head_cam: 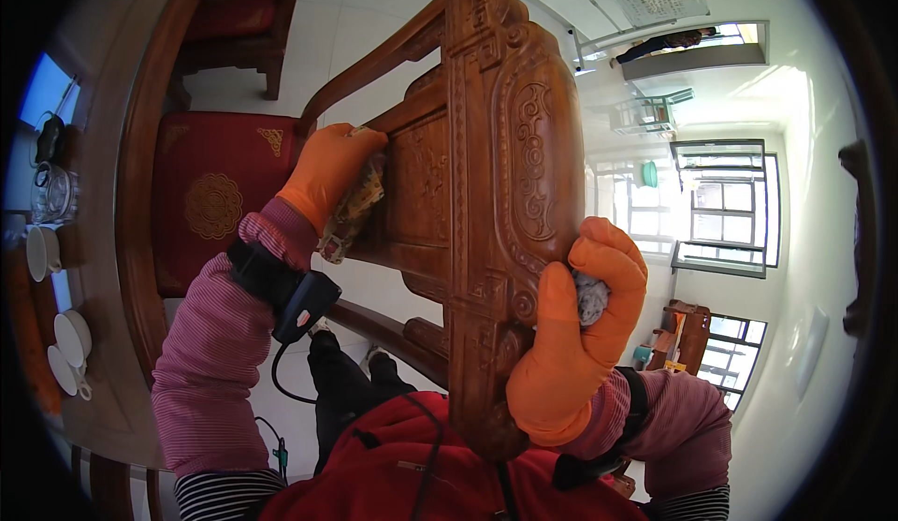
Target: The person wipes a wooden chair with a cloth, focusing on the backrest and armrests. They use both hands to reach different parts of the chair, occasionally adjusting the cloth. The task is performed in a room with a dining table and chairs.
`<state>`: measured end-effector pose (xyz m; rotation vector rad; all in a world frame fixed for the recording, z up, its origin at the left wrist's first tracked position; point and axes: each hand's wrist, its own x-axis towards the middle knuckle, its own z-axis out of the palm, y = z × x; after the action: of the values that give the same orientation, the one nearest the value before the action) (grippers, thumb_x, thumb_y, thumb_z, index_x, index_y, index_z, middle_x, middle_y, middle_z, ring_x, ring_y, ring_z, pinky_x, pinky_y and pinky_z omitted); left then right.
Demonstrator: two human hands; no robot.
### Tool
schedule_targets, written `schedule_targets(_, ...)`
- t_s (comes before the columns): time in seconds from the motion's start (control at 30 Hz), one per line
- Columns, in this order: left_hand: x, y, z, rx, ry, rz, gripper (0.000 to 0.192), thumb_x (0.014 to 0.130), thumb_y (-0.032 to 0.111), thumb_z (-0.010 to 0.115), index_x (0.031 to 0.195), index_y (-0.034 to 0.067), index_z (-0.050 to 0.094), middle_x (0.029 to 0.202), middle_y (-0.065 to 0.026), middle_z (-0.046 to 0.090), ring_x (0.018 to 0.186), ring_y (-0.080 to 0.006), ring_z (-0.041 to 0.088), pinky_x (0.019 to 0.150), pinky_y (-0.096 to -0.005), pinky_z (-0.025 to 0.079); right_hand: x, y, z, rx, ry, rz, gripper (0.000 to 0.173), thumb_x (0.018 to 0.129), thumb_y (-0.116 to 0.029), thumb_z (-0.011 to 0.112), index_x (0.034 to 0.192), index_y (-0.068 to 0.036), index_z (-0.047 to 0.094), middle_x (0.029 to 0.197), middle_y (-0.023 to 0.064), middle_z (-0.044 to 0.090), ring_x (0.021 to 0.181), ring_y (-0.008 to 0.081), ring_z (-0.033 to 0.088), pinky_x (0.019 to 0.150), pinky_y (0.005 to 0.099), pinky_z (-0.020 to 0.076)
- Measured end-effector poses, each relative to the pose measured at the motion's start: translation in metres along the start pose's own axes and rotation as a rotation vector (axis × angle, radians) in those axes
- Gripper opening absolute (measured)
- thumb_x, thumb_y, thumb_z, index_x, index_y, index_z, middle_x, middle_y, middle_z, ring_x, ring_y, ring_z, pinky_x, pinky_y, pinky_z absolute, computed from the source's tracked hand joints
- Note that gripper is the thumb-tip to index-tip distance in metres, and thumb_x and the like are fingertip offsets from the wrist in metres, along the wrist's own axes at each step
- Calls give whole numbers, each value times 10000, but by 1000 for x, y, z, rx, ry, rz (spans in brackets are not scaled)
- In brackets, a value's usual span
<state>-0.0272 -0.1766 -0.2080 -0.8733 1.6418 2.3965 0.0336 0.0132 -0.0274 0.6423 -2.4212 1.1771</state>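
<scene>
A carved wooden chair with a tall backrest [477, 191] stands right in front of me, its red seat cushion [217, 202] showing a gold medallion. My left hand [337, 163], in an orange glove, grips a patterned cloth [354, 205] on the seat side of the backrest, close to the curved armrest [379, 51]. On the opposite side, my right hand [582, 331], also gloved in orange, holds a crumpled grey wad [591, 298] beside the carved top rail [537, 156]. The wad is partly hidden by the fingers, so its material is unclear.
A wooden table [105, 409] at left bears white cups [72, 335] and a glass jar [52, 191]. Another red-cushioned chair [238, 30] stands beyond. A person [666, 44] is by a far doorway. A cable [284, 381] hangs near my left arm.
</scene>
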Motion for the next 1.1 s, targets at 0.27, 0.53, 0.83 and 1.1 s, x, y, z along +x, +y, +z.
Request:
schedule_targets(0.27,8,-13,0,46,38,176,296,844,202,641,973,-61,689,860,-151,702,761,-223,673,732,-335,533,-1,2,0,29,-7,22,290,832,78,683,1094,-36,628,1263,128,553,1154,229,528,1016,347,430)
schedule_targets(0.53,8,-7,12,335,223,298,273,818,189,644,972,-28,702,812,-170,695,777,-265,676,749,-361,536,-1,3,-1,-2,-34,12,281,850,71,669,1106,-34,617,1281,132,543,1149,238,527,1010,344,427)
schedule_targets(0.83,-13,-16,14,433,192,284,324,807,189,656,1018,-52,704,848,-201,715,808,-281,712,755,-365,545,-1,1,0,-45,-45,2,281,863,76,641,1122,-30,612,1304,130,538,1171,238,513,1020,349,419)
schedule_targets(1.1,13,-13,13,182,185,249,255,805,197,625,915,-15,717,896,-229,711,865,-400,690,799,-415,544,-1,3,-1,-46,-52,-18,265,886,67,603,1136,-22,605,1306,137,531,1196,255,512,1045,362,408)
